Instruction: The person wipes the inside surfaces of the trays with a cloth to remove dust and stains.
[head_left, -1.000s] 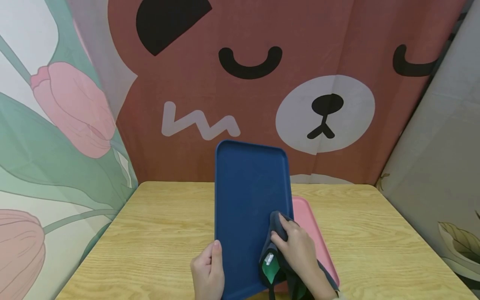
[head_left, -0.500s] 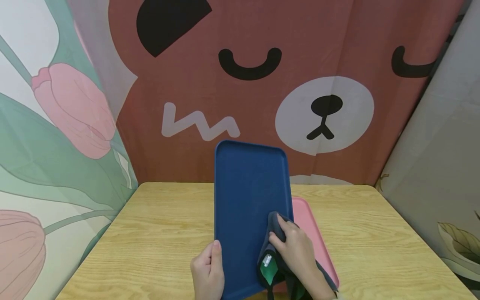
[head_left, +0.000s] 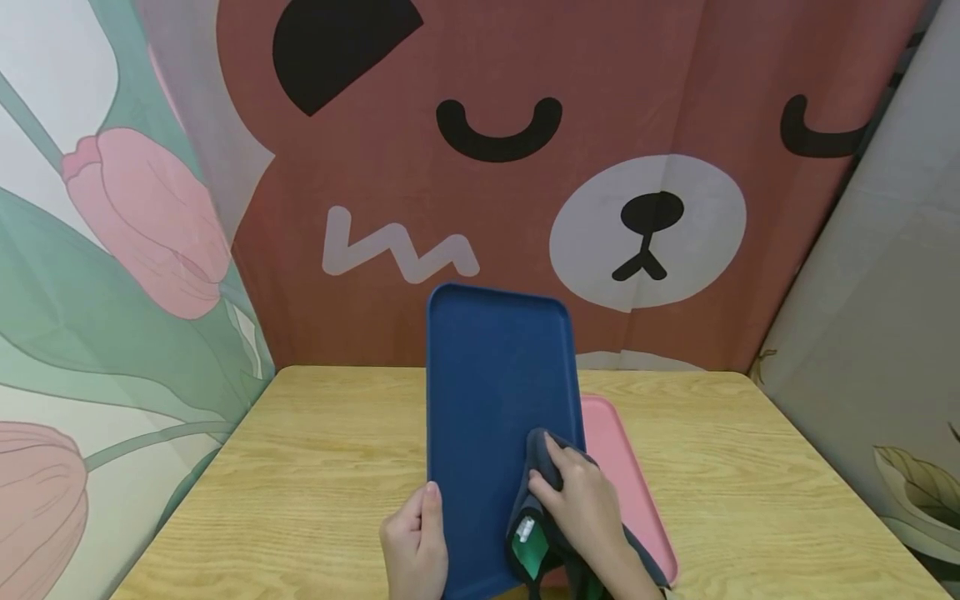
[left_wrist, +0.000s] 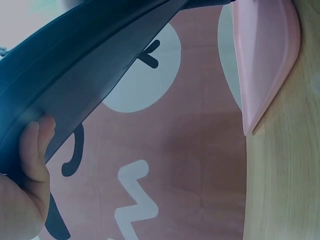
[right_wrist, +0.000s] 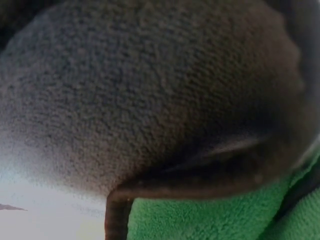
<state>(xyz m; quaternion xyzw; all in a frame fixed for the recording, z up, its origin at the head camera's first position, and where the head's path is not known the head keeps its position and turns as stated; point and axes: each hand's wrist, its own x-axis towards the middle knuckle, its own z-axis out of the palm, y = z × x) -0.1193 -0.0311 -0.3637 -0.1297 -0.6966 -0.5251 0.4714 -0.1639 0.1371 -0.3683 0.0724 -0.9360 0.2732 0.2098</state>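
Observation:
A blue rectangular tray (head_left: 487,392) is tilted up above the table, its inner face toward the head camera. My left hand (head_left: 416,537) grips its left edge near the bottom, thumb on the front; the left wrist view shows fingers (left_wrist: 37,145) on the tray's underside. In my right hand (head_left: 581,500) is a dark grey cloth (head_left: 536,458) with a green side, pressed against the tray's lower right part. The cloth hangs down below the hand and fills the right wrist view, where the green side (right_wrist: 200,217) shows and the hand is hidden.
A pink tray (head_left: 626,475) lies on the wooden table (head_left: 337,458) behind and right of the blue tray, partly covered by it. Printed curtains stand behind the table, with a bear face (head_left: 517,217) at the back and tulips (head_left: 150,221) on the left.
My right hand and the cloth have slid slightly left and down across the blue tray. The left hand keeps its hold, and the tray has barely shifted.

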